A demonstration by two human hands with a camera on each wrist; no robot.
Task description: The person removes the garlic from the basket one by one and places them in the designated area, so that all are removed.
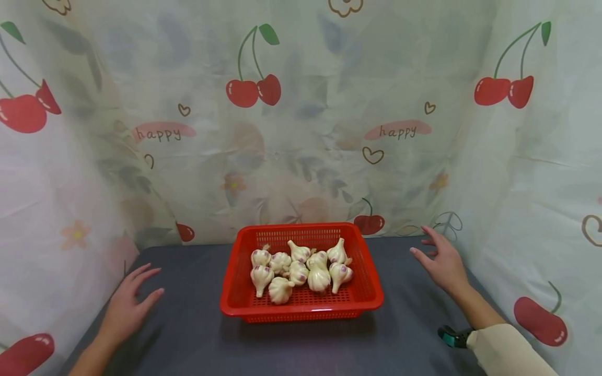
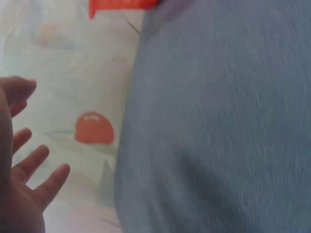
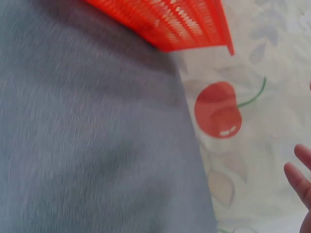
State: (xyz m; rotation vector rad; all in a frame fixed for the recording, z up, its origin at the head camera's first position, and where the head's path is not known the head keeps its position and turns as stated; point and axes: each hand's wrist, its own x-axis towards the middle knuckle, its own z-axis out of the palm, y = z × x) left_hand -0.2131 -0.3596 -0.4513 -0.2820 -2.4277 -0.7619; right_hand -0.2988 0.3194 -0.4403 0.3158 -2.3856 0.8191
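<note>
In the head view a red plastic basket (image 1: 301,308) stands on the dark table, holding several white garlic bulbs (image 1: 319,279) with purple marks. To the left of the basket, apart from it, my left hand (image 1: 124,308) hovers with fingers spread. My right hand (image 1: 444,263) is off to the basket's right, its fingers loosely extended and touching nothing. The left wrist view has the left hand (image 2: 26,189) at its left edge. Only some fingertips of the right hand (image 3: 301,182) show in the right wrist view, below a slatted side of the basket (image 3: 167,24).
The table (image 1: 188,334) has a dark grey cover. Behind it and along both sides hangs a pale curtain (image 1: 301,130) printed with cherries, hearts and flowers. A dark band with a green part (image 1: 453,337) is on the right wrist, beside a cream sleeve (image 1: 508,350).
</note>
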